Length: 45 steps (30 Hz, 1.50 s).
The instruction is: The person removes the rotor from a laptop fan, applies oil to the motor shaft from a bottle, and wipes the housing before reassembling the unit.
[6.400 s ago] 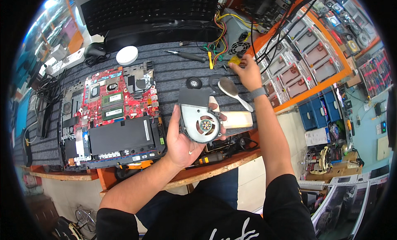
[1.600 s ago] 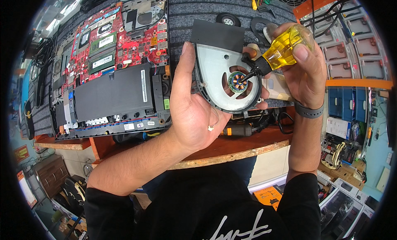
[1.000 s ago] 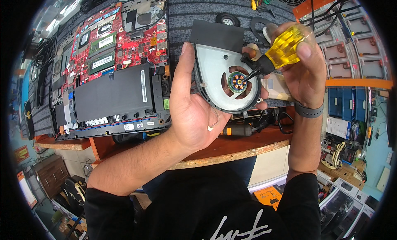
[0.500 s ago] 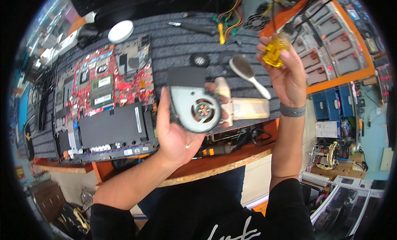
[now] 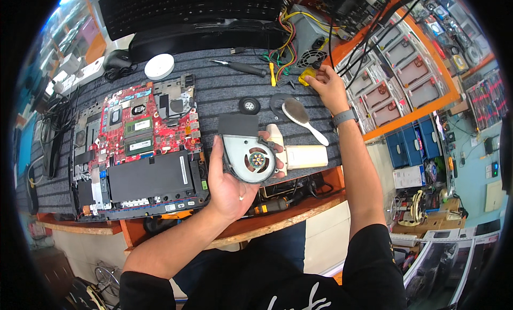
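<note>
My left hand [image 5: 230,195] grips a laptop cooling fan's silver and black housing [image 5: 243,159] from below, with a black flap at its far edge. The round opening shows copper-coloured parts and no blades. At the far right of the mat, my right hand [image 5: 329,91] has its fingers closed on a small see-through yellow bottle [image 5: 306,77], beside a power supply's fan grille. Beyond the housing lies a small black wheel with a silvery centre [image 5: 249,105]. A white-handled brush [image 5: 304,123] rests to its right, partly over a dark flat piece.
An opened laptop base [image 5: 141,144] with a red board lies at left. Right of the housing is a beige plastic device [image 5: 304,156]. A screwdriver-like tool [image 5: 240,68], white round lid [image 5: 159,67], keyboard [image 5: 192,13] and power supply [image 5: 315,35] stand farther back. Cables hang at right.
My right hand has carried the yellow bottle from mid-air away from me and leftward, down toward the mat by the power supply. My left hand still holds the fan housing, slightly lower in view.
</note>
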{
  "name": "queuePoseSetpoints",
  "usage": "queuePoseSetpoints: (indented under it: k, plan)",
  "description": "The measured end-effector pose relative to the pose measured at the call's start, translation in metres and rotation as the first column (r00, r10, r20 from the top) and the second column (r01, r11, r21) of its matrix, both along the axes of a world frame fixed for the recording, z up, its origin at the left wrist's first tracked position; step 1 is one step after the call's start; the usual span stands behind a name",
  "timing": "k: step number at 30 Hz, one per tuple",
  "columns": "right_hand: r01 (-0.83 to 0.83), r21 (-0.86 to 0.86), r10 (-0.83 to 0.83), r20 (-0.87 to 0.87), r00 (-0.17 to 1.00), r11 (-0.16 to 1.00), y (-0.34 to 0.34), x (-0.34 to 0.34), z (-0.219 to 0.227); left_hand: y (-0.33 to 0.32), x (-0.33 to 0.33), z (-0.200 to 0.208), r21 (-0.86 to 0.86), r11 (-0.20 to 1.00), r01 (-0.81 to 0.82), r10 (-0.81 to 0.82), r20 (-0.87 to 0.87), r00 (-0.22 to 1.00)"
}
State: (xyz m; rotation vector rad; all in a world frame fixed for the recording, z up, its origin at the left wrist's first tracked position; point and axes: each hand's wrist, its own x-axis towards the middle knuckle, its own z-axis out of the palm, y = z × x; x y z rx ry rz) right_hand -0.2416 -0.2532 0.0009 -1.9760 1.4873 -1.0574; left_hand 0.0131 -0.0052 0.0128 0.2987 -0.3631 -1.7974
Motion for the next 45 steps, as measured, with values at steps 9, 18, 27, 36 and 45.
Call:
queuePoseSetpoints:
  k: [9,18,27,36,45]
  plan:
    - [-0.136,-0.201,0.146,0.033,0.989,0.970,0.096,0.047,0.066,0.002,-0.001,-0.006,0.023,0.999,-0.037,0.038,-0.035,0.999]
    - [-0.680,-0.044,0.563,-0.525,0.638,0.732,0.076,0.119,0.044,0.000,-0.002,-0.006,0.005,1.000,0.000,0.000,-0.054,0.999]
    - [-0.509,-0.001,0.453,0.458,0.765,0.861,0.145,0.068,0.079,0.002,-0.001,-0.008,0.004,1.000,0.015,-0.014,-0.109,0.994]
    - [-0.533,-0.088,0.469,0.610,0.639,0.842,0.214,0.068,0.054,0.002,0.000,-0.006,0.031,0.999,-0.028,0.030,-0.087,0.996]
    - [-0.518,-0.160,0.510,-0.090,0.855,0.840,0.217,0.087,0.063,0.001,-0.004,-0.009,0.028,0.997,-0.071,0.072,-0.055,0.996]
